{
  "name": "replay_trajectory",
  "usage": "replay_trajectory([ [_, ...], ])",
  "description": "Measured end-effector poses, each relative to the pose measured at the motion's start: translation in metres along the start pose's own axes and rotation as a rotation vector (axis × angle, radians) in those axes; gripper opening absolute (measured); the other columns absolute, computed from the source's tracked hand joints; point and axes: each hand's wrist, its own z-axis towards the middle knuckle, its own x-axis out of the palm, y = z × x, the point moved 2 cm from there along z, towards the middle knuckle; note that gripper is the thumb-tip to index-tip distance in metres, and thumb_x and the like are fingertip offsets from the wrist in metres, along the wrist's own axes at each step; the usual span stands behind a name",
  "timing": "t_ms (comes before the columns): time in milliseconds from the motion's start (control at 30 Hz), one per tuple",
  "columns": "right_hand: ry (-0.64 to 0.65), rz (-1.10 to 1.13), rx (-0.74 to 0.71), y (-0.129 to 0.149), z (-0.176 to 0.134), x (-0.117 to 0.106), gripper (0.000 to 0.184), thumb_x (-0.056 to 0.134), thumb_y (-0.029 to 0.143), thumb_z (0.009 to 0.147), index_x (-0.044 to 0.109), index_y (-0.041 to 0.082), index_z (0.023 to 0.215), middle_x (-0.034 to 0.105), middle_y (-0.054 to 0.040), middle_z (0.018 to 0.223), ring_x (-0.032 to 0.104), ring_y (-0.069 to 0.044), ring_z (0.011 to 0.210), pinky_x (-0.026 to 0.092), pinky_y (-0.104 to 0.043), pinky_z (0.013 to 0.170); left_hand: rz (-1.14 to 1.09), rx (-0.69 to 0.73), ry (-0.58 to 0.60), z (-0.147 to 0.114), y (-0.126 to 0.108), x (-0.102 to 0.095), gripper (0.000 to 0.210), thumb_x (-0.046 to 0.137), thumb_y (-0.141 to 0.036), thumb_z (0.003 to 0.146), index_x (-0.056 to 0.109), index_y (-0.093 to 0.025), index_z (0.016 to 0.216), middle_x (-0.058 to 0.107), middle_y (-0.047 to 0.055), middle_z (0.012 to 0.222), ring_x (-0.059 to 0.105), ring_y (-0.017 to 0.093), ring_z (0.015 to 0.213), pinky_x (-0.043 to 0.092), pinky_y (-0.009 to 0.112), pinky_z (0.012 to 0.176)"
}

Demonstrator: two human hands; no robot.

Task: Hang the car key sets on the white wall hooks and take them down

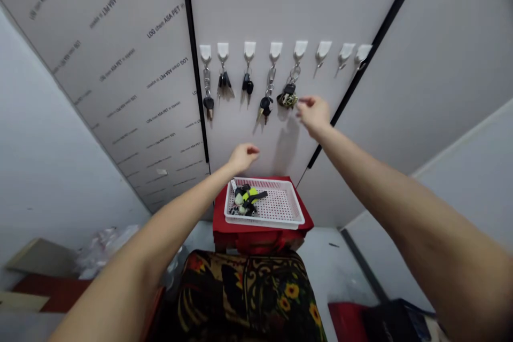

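Note:
My right hand (315,115) is raised just right of a key bunch (288,97) that hangs by metal rings from a white hook (300,51). Its fingers are slightly apart, with nothing visible in them. My left hand (243,157) hovers above the back left of a white plastic basket (280,219), its fingers loosely bent and apart, holding nothing I can see. A pile of keys and fobs (246,200), one tag bright yellow-green, lies in the basket's left half.
More keys hang to the left: one set (208,101), another (225,81), a third (247,84) and a fourth (265,107). Three bare hooks (345,54) are at the right. Beneath the basket is a red box (222,227); patterned cloth (248,294) lies nearer me.

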Motion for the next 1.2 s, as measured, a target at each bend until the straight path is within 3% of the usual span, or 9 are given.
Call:
replay_trajectory([
  [33, 0.053, -0.063, 0.082, -0.010, -0.025, 0.005, 0.020, 0.040, 0.019, 0.065, 0.051, 0.010, 0.079, 0.052, -0.0011, 0.056, 0.046, -0.006, 0.045, 0.039, -0.024, 0.051, 0.051, -0.030, 0.039, -0.013, 0.014, 0.005, 0.021, 0.047, -0.013, 0.060, 0.055, -0.011, 0.079, 0.058, 0.004, 0.077, 0.050, 0.009, 0.067, 0.038, 0.021, 0.065],
  [133, 0.529, -0.179, 0.160, -0.034, -0.109, 0.033, 0.015, 0.046, 0.014, 0.059, 0.055, 0.012, 0.070, 0.056, -0.0029, 0.060, 0.049, -0.008, 0.051, 0.038, -0.023, 0.056, 0.247, -0.056, 0.119, -0.045, 0.050, 0.017, 0.021, 0.046, -0.014, 0.059, 0.057, -0.014, 0.077, 0.059, 0.004, 0.076, 0.050, 0.011, 0.069, 0.037, 0.022, 0.066],
  [200, 0.738, -0.233, 0.071, -0.042, -0.154, 0.052, 0.017, 0.047, 0.014, 0.058, 0.057, 0.015, 0.071, 0.058, -0.0034, 0.068, 0.051, -0.011, 0.060, 0.038, -0.022, 0.060, 0.359, -0.029, 0.155, -0.057, 0.066, 0.022, 0.022, 0.045, -0.015, 0.059, 0.057, -0.016, 0.077, 0.059, 0.003, 0.077, 0.050, 0.012, 0.071, 0.037, 0.022, 0.066],
  [300, 0.842, -0.362, -0.115, -0.046, -0.188, 0.070, 0.027, 0.048, 0.012, 0.056, 0.056, 0.017, 0.082, 0.057, -0.0047, 0.081, 0.050, -0.014, 0.073, 0.036, -0.024, 0.066, 0.471, 0.014, 0.197, -0.068, 0.074, 0.024, 0.024, 0.043, -0.016, 0.060, 0.056, -0.017, 0.080, 0.057, 0.004, 0.083, 0.049, 0.014, 0.076, 0.035, 0.023, 0.069],
  [467, 0.829, -0.565, -0.260, -0.044, -0.187, 0.076, 0.022, 0.045, 0.016, 0.060, 0.058, 0.018, 0.078, 0.057, -0.0062, 0.078, 0.048, -0.016, 0.076, 0.034, -0.025, 0.067, 0.589, 0.067, 0.251, -0.079, 0.066, 0.027, 0.023, 0.043, -0.029, 0.062, 0.057, -0.018, 0.078, 0.056, 0.006, 0.084, 0.046, 0.018, 0.082, 0.033, 0.027, 0.072],
  [767, 0.829, -0.371, -0.175, -0.021, -0.162, 0.051, 0.012, 0.049, 0.019, 0.058, 0.059, 0.018, 0.065, 0.058, -0.0021, 0.066, 0.049, -0.012, 0.059, 0.033, -0.021, 0.054, 0.385, 0.036, 0.225, -0.077, 0.056, 0.032, 0.022, 0.045, -0.028, 0.061, 0.056, -0.019, 0.077, 0.058, 0.002, 0.076, 0.048, 0.014, 0.073, 0.034, 0.023, 0.065],
  [900, 0.795, -0.077, 0.036, -0.010, -0.148, 0.036, 0.014, 0.053, 0.025, 0.054, 0.057, 0.016, 0.064, 0.055, 0.0009, 0.057, 0.047, -0.009, 0.052, 0.035, -0.021, 0.051, 0.066, 0.013, 0.233, -0.073, 0.043, 0.028, 0.025, 0.042, -0.022, 0.062, 0.054, -0.015, 0.082, 0.058, 0.001, 0.074, 0.049, 0.011, 0.067, 0.036, 0.019, 0.061],
  [1033, 0.541, 0.347, 0.356, -0.002, -0.139, 0.028, 0.025, 0.056, 0.028, 0.050, 0.049, 0.015, 0.071, 0.048, 0.0052, 0.047, 0.044, -0.006, 0.043, 0.037, -0.021, 0.047, -0.144, 0.014, 0.207, -0.065, 0.029, 0.021, 0.028, 0.044, -0.023, 0.061, 0.052, -0.011, 0.085, 0.057, 0.002, 0.074, 0.049, 0.010, 0.066, 0.037, 0.019, 0.060],
  [1200, 0.313, 0.744, 0.451, 0.011, -0.130, 0.028, 0.032, 0.059, 0.026, 0.046, 0.044, 0.017, 0.072, 0.045, 0.0077, 0.047, 0.043, -0.004, 0.041, 0.039, -0.021, 0.046, -0.142, 0.005, 0.143, -0.055, 0.006, 0.023, 0.024, 0.044, -0.021, 0.061, 0.053, -0.010, 0.081, 0.056, 0.001, 0.068, 0.047, 0.009, 0.060, 0.036, 0.019, 0.057],
])
